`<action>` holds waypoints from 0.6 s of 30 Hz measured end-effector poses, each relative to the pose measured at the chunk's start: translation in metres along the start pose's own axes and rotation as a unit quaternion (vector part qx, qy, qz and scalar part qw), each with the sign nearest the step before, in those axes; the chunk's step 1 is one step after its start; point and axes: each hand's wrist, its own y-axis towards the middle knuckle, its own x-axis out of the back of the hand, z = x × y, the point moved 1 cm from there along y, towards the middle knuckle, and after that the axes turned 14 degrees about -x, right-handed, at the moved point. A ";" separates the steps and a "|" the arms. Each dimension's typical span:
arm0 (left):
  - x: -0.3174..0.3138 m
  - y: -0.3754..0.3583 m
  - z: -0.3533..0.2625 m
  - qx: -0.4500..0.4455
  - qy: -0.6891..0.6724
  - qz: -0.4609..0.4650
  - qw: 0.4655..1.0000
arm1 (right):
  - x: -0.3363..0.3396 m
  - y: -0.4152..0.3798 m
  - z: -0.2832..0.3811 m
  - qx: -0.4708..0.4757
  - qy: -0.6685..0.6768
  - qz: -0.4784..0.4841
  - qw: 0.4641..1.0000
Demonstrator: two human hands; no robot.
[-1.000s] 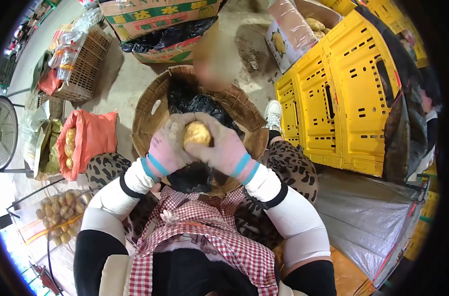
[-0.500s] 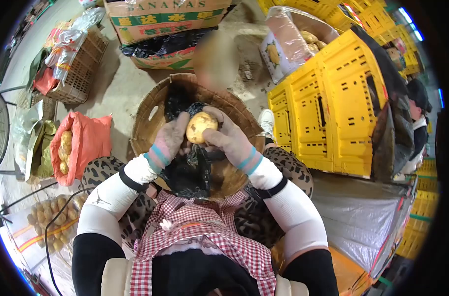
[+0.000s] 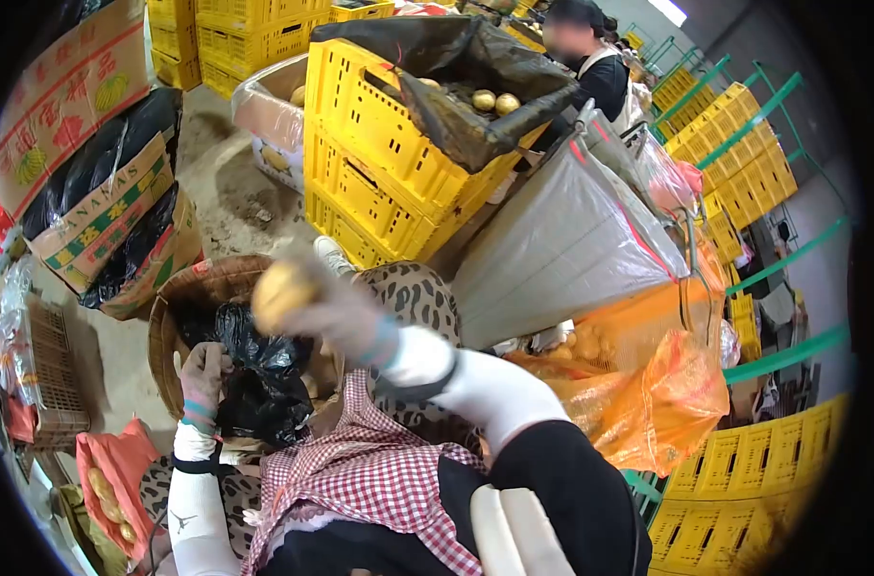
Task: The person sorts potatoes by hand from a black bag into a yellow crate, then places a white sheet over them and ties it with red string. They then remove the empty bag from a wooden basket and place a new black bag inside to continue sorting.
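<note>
My right hand, gloved and blurred by motion, grips a round yellow potato above the right side of the round woven basket. My left hand, also gloved, is over the basket's left part, beside a crumpled black plastic bag. Its fingers are curled, and what they may hold is too small to make out. The black bag lies inside the basket.
Stacked yellow crates with black lining and potatoes stand ahead. A grey-covered stack and an orange mesh sack are at the right. A red sack stands at left. Another person is behind the crates.
The view has turned to the right. My hands have moved apart; my right hand has carried the potato away from my left hand, which stays by the black bag.
</note>
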 end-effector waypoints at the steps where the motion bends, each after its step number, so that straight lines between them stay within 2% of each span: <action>1: 0.003 0.000 0.008 -0.017 -0.006 -0.033 0.999 | 0.017 -0.037 0.059 0.107 -0.086 -0.073 0.988; 2: 0.006 -0.002 0.009 -0.019 -0.004 -0.035 0.999 | 0.071 -0.049 0.067 0.294 -0.372 -0.342 0.811; 3: 0.010 -0.004 0.009 0.005 0.000 -0.027 1.000 | 0.073 -0.087 0.129 0.319 -0.337 -0.411 0.785; 4: 0.012 -0.006 0.011 0.029 0.003 -0.020 0.999 | 0.103 -0.112 0.166 0.370 -0.406 -0.576 0.606; 5: 0.014 -0.008 0.016 0.032 0.005 -0.022 0.999 | 0.162 -0.128 0.189 0.516 -0.402 -0.578 0.489; 6: 0.013 -0.008 0.025 0.018 0.005 -0.019 1.000 | 0.184 -0.130 0.193 0.531 -0.425 -0.581 0.447; 8: 0.015 -0.007 0.041 0.020 -0.001 -0.004 1.000 | 0.258 -0.183 0.240 0.313 -0.456 -0.651 0.520; 10: 0.025 -0.010 0.055 -0.105 0.176 0.068 0.976 | 0.283 -0.187 0.230 0.131 -0.528 -0.627 0.558; 11: 0.020 -0.010 0.017 0.006 0.190 0.044 0.981 | 0.257 -0.163 0.208 0.274 -0.514 -0.608 0.539; 12: 0.032 -0.010 0.035 -0.117 0.276 0.023 0.954 | 0.213 -0.143 0.189 0.306 -0.587 -0.564 0.493; 13: 0.036 -0.014 0.021 -0.084 0.333 0.015 0.939 | 0.175 -0.114 0.161 0.334 -0.525 -0.473 0.624; 14: 0.036 -0.018 -0.006 0.023 0.369 0.046 0.928 | 0.139 -0.087 0.130 0.347 -0.443 -0.374 0.737; 15: 0.048 -0.015 0.017 0.083 0.418 0.068 0.902 | 0.113 -0.061 0.097 0.280 -0.496 -0.323 0.756; 16: 0.060 -0.016 0.047 0.104 0.476 0.098 0.868 | 0.088 -0.038 0.066 0.219 -0.547 -0.273 0.760; 17: 0.057 -0.018 0.049 0.180 0.529 0.149 0.816 | 0.068 -0.014 0.030 0.146 -0.580 -0.184 0.780; 18: 0.045 -0.021 0.046 0.204 0.578 0.185 0.768 | 0.041 0.005 0.007 0.004 -0.616 -0.097 0.782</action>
